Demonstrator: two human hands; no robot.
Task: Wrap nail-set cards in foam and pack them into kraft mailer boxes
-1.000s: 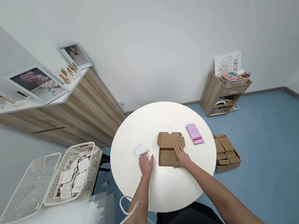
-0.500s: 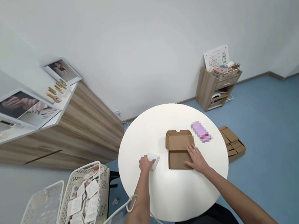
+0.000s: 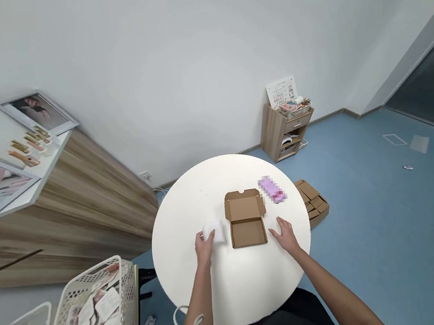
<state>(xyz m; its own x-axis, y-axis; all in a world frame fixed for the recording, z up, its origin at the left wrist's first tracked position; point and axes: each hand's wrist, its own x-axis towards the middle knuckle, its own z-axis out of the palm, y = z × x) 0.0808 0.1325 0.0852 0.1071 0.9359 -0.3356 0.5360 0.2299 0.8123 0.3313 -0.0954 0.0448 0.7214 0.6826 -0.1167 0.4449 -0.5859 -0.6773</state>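
Note:
An open brown cardboard mailer box [image 3: 246, 220] lies on the white round table [image 3: 237, 295], its lid folded back towards the far side. My left hand [image 3: 204, 249] is on a small white packet [image 3: 214, 233] to the left of the box, with the fingers closed over it. My right hand [image 3: 286, 236] rests flat on the tabletop with its fingers apart, just off the box's right side. Beyond the box lies a pink-and-lilac flat package [image 3: 272, 189], blurred and apart from both hands.
Flattened cardboard boxes [image 3: 310, 198] lie stacked on the blue floor beyond the table's right edge. A white plastic basket [image 3: 97, 316] of paper packets stands at lower left. A wood-grain cabinet [image 3: 86, 214] runs along the left wall, and a small drawer unit [image 3: 280, 131] stands at the back.
My right hand has come off the box and moved right onto the tabletop. My left hand has closed over the white packet. The view has swung, shifting the whole scene.

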